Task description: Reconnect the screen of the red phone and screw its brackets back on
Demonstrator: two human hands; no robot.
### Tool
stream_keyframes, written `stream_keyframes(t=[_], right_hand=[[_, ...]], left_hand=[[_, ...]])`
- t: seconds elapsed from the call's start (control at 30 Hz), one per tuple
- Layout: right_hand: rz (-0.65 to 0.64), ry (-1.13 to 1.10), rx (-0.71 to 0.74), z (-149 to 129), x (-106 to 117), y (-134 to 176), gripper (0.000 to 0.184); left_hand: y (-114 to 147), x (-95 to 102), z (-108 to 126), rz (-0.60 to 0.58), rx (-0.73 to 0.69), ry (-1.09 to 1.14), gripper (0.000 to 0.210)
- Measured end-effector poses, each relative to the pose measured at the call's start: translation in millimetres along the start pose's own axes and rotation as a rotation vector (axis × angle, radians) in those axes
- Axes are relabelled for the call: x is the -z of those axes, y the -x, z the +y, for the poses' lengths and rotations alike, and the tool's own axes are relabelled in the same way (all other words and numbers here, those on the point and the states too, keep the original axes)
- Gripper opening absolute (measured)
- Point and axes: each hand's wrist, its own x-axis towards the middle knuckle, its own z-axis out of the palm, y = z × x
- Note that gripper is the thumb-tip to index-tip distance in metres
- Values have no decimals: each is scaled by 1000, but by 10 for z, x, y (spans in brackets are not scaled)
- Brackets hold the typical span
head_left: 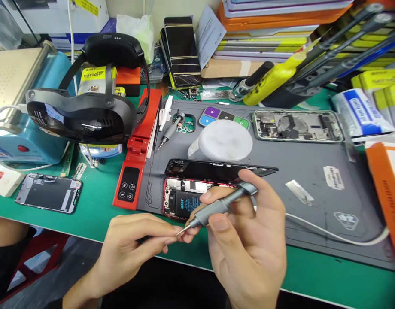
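Note:
My right hand (249,240) is wrapped round a grey precision screwdriver (213,210), which slants down to the left. The thumb and fingers of my left hand (136,244) are pinched together at its tip. Whatever lies between those fingertips is too small to make out. Just behind both hands an opened red-framed phone (181,197) lies on the grey mat, its dark battery showing and its right part hidden by my right hand. Its black screen (217,168) is tilted up along the far edge. A white round-topped object (226,139) stands behind the screen.
A second screwdriver (171,131) rests on the mat (313,171) at the back left. An opened phone housing (299,125) lies at the back right. A white cable (339,240) crosses the mat. Left are a red hinged device (129,180), a headset (84,116) and a loose phone screen (49,193).

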Motion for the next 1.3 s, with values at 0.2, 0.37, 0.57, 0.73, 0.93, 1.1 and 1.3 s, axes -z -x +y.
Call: stream_keyframes(t=[0.2, 0.37, 0.57, 0.73, 0.93, 1.1, 1.3], right_hand=[[25, 45, 28, -14, -7, 3, 45], [32, 46, 32, -34, -16, 11, 49], [30, 21, 5, -28, -11, 14, 47], [40, 32, 8, -13, -10, 24, 49], [13, 80, 29, -30, 9, 36, 50], [2, 75, 38, -40, 25, 36, 51], [-5, 80, 17, -42, 9, 26, 49]], left_hand=[[1, 4, 4, -8, 8, 8, 22], [29, 14, -17, 3, 16, -5, 19], [37, 26, -13, -28, 5, -7, 26], [22, 22, -6, -26, 2, -7, 27], [21, 17, -13, -12, 26, -13, 21], [13, 15, -15, -13, 16, -16, 24], [7, 22, -5, -29, 6, -9, 24]])
